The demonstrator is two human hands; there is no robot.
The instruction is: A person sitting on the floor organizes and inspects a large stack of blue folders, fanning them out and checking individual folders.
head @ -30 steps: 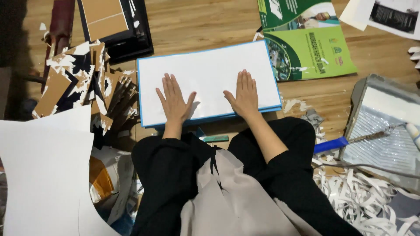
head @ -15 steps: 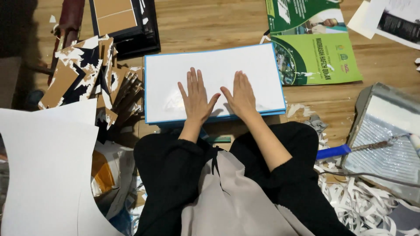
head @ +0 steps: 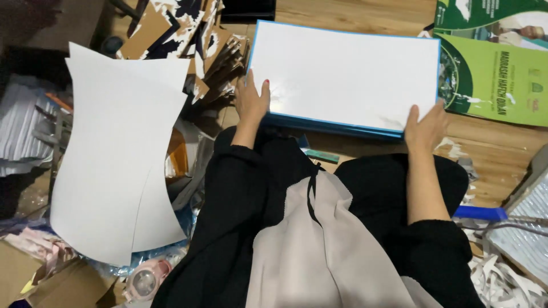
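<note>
Nearest the camera sat the person's lap: black sleeves and legs, with a pale grey cloth (head: 319, 251) draped down the middle. At lower left a pink round gadget (head: 145, 280) lay among brown cardboard scraps. Above it a large curved white sheet (head: 114, 165) covered much of the left side, partly hiding the clutter beneath. At lower right, shredded white paper strips (head: 502, 282) lay by a grey paper cutter (head: 528, 228) with a blue handle (head: 479, 213) pointing toward the knee.

A small green block (head: 322, 155) lay on the wooden floor (head: 496, 165) between the knees, just below the stack.

The blue-edged stack of white sheets (head: 348, 74) lay flat on the floor, directly ahead of the knees. The left hand (head: 252, 100) gripped its near left corner, fingers on top of the white face, thumb side at the edge. The right hand (head: 425, 126) clasped the near right corner, fingers curled over the top and the palm against the blue edge. Both hands were closed on the stack, well apart from each other.

Farther off, a heap of torn brown and dark cardboard pieces (head: 188, 40) crowded the stack's left edge. To the right, green printed posters (head: 491, 80) lay just beside the stack, one touching its right edge.
</note>
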